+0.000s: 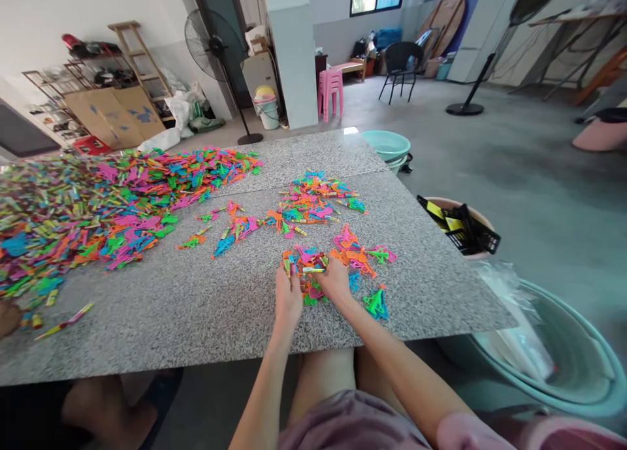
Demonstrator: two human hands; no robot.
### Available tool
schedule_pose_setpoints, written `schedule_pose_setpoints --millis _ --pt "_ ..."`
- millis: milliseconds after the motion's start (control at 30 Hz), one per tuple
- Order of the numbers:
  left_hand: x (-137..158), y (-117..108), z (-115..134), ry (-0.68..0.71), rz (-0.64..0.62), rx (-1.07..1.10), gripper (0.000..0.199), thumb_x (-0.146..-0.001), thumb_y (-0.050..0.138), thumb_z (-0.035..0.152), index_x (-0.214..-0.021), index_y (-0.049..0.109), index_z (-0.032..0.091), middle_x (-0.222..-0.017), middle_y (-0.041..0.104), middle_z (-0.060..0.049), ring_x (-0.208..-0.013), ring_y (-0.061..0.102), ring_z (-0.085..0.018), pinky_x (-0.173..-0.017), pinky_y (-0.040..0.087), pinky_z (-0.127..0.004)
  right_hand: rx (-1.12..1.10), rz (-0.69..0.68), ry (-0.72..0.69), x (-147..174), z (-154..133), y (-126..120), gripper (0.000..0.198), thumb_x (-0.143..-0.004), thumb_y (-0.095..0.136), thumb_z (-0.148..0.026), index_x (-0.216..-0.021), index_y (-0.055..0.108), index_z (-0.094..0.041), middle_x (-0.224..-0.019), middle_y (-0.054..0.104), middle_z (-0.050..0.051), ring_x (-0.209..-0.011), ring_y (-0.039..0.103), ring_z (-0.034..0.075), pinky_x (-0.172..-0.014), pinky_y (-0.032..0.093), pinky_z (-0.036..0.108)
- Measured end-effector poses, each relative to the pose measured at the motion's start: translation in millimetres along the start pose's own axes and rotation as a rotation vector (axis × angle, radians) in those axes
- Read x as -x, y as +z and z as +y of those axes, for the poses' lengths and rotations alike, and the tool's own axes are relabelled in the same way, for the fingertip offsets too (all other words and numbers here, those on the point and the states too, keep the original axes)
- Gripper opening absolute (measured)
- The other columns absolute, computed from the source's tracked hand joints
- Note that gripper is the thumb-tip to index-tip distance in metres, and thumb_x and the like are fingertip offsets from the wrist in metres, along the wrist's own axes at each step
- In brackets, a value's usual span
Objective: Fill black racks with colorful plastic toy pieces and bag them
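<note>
Head view: bright plastic pieces (316, 294) lie heaped on a speckled desk (220, 319), between and just beneath a person's two hands. The right hand (334, 280) pinches a yellow-banded tube (312, 270); the left hand (289, 285) curls alongside, its exact hold unclear. Apparently gathering pieces, the work likely calls next for a light, precise fingertip grip.

The worktop (196, 319) is speckled grey, black and white. Its left-hand heap (98, 202) mixes orange, pink, green, blue and yellow; so does the pile (321, 211) near the right edge. Past that edge, black baskets (463, 226) with yellow patches, a pale turquoise basin (386, 142); beyond the far edge, pink stools (330, 84).
</note>
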State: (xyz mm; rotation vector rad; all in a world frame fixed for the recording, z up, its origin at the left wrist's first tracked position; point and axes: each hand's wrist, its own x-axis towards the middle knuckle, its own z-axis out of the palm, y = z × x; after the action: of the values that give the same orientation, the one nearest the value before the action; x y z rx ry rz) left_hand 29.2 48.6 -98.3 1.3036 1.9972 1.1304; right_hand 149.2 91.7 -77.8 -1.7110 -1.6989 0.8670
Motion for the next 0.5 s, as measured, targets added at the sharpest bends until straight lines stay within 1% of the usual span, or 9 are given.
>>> schedule_pose_setpoints --millis 67,133,167,233,333,400,433,500 --pt "16.8 9.3 9.4 0.050 0.000 0.074 0.024 -0.096 0.041 0.027 -0.114 0.053 0.018 -0.110 0.062 -0.010 -0.105 0.062 -0.022 -0.092 0.051 -0.038 0.085 0.002 0.004 3.5 -7.6 1.8 0.012 -0.079 0.067 -0.021 -0.090 0.064 -0.017 -0.084 0.071 0.008 -0.081 0.067 0.022 -0.064 0.040 0.026" --pt "26.7 18.5 15.8 0.069 0.019 0.127 0.025 -0.094 0.045 0.029 -0.115 0.052 0.018 -0.119 0.059 -0.011 -0.115 0.057 -0.022 -0.099 0.047 -0.038 0.162 0.011 -0.065 10.0 -11.8 3.8 0.009 -0.085 0.061 -0.020 -0.093 0.062 -0.017 -0.089 0.070 0.009 -0.082 0.066 0.022 -0.065 0.040 0.027" --pt "28.6 22.6 17.5 0.066 0.029 0.149 0.025 -0.095 0.045 0.032 -0.114 0.052 0.018 -0.118 0.059 -0.011 -0.115 0.057 -0.022 -0.099 0.047 -0.038 0.197 0.026 -0.123 13.8 -12.4 4.6 0.008 -0.088 0.057 -0.018 -0.094 0.061 -0.018 -0.093 0.069 0.010 -0.083 0.066 0.022 -0.065 0.041 0.027" --pt "28.0 29.5 18.3 0.048 0.040 0.187 0.025 -0.097 0.041 0.037 -0.108 0.053 0.018 -0.109 0.062 -0.010 -0.106 0.061 -0.021 -0.095 0.049 -0.037 0.257 0.068 -0.241 20.0 -11.0 5.3 0.009 -0.092 0.051 -0.017 -0.095 0.059 -0.019 -0.097 0.068 0.012 -0.085 0.065 0.022 -0.067 0.042 0.028" --pt "21.1 34.2 15.7 0.010 0.042 0.237 0.031 -0.101 0.030 0.041 -0.101 0.052 0.019 -0.093 0.063 -0.007 -0.088 0.064 -0.019 -0.082 0.054 -0.034 0.284 0.135 -0.328 20.2 -4.6 2.6 0.010 -0.092 0.050 -0.016 -0.093 0.058 -0.020 -0.094 0.067 0.014 -0.085 0.065 0.024 -0.070 0.044 0.030" --pt "15.7 32.9 13.7 -0.010 0.039 0.263 0.035 -0.102 0.024 0.042 -0.102 0.050 0.019 -0.088 0.063 -0.007 -0.079 0.064 -0.018 -0.074 0.055 -0.033 0.217 0.174 -0.317 14.8 1.3 -2.3 0.010 -0.090 0.051 -0.013 -0.091 0.058 -0.020 -0.094 0.066 0.015 -0.086 0.064 0.026 -0.072 0.045 0.033" --pt "13.6 31.3 13.0 -0.015 0.036 0.273 0.036 -0.102 0.023 0.042 -0.103 0.050 0.018 -0.086 0.062 -0.006 -0.077 0.064 -0.018 -0.071 0.055 -0.032 0.135 0.186 -0.289 11.7 4.3 -5.4 0.009 -0.088 0.053 -0.013 -0.090 0.059 -0.020 -0.093 0.066 0.015 -0.086 0.064 0.026 -0.073 0.046 0.034" --pt "11.8 28.4 12.2 -0.007 0.026 0.285 0.035 -0.102 0.025 0.042 -0.105 0.050 0.018 -0.088 0.062 -0.007 -0.078 0.064 -0.018 -0.071 0.056 -0.032 -0.171 0.167 -0.181 7.7 9.4 -11.2 0.005 -0.082 0.061 -0.018 -0.085 0.058 -0.020 -0.087 0.066 0.011 -0.084 0.064 0.025 -0.073 0.047 0.034"
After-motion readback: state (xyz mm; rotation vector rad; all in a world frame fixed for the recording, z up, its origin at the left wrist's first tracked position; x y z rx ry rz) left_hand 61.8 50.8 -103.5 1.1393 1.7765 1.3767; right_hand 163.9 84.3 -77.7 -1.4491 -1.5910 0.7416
